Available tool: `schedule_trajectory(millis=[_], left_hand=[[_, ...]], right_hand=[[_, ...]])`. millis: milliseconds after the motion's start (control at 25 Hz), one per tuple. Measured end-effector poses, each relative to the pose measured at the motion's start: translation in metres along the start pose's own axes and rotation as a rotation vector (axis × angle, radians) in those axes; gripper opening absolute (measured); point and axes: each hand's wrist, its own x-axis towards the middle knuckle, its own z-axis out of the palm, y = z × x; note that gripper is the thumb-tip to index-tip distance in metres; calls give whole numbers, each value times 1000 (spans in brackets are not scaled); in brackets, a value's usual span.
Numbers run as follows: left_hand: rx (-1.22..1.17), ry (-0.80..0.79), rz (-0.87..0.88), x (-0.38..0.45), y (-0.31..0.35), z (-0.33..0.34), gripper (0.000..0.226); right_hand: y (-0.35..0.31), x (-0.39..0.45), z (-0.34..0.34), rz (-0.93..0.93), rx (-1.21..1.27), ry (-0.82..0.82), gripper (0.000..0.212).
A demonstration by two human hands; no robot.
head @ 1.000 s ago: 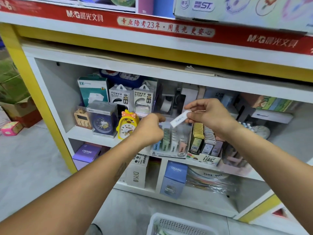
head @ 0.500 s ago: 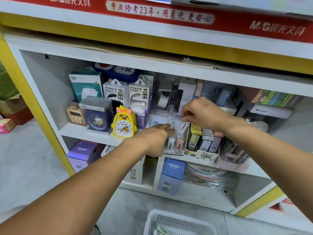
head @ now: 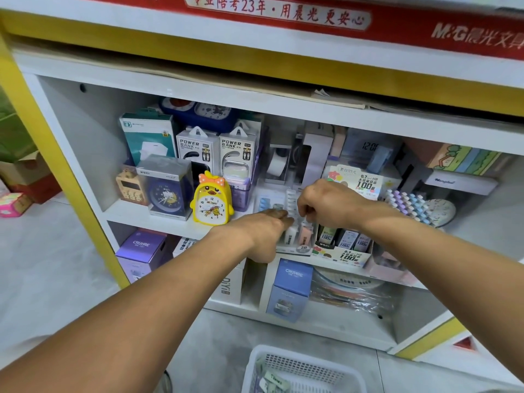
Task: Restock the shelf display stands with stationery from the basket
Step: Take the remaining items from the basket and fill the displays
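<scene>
Reaching into the clear display stand on the shelf, your right hand curls its fingers over the slots; whether they hold anything, you cannot tell. Your left hand rests flat against the stand's front, fingers straight. More stationery lies in the basket below.

One camera only, worn on the person's head, looking forward and down at the shelf unit from close range, both forearms reaching in from the bottom corners. The white basket on the floor shows at the bottom edge.
</scene>
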Motion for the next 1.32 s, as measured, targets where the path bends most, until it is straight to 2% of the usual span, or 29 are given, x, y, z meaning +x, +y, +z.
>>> schedule_trajectory(millis=[160, 320, 440, 520, 600, 640, 680, 760, 840, 880, 920, 1000, 1120, 1240, 1320], left_hand=[[0, -9, -5, 0, 0, 1, 87], [-8, -10, -10, 1, -2, 2, 88], [-11, 2, -28, -3, 1, 4, 86], [15, 141, -1, -11, 9, 2, 72], [20, 333, 58, -16, 20, 1, 47], [-9, 340, 91, -19, 29, 7, 36], [-35, 267, 132, -23, 39, 18, 28], [-43, -69, 185, -24, 55, 50, 25], [-11, -441, 168, -21, 64, 88, 26], [0, -556, 136, -17, 67, 107, 26], [-6, -609, 106, -11, 71, 129, 26], [-47, -611, 69, 2, 80, 179, 27], [-42, -632, 27, 8, 90, 258, 18], [18, -629, 31, -2, 93, 329, 24], [26, -630, 47, -4, 93, 363, 10]], right_hand=[[-2, 1, 1, -32, 5, -43, 33], [-7, -1, 2, -11, -69, -5, 22], [-12, -9, -5, 14, -102, 55, 27], [-15, -26, -13, 62, -34, 182, 33], [-24, -53, -11, 84, 89, 314, 34], [-31, -71, 0, 67, 149, 345, 34], [-39, -89, 19, 62, 200, 341, 33], [-48, -120, 72, 115, 307, 199, 30], [-53, -140, 134, 206, 426, -59, 27], [-55, -148, 164, 260, 497, -201, 25], [-56, -156, 197, 312, 572, -330, 23], [-60, -176, 261, 393, 636, -501, 19], [-65, -210, 342, 414, 532, -616, 33], [-69, -238, 393, 351, 390, -681, 54], [-74, -241, 414, 266, 317, -705, 66]])
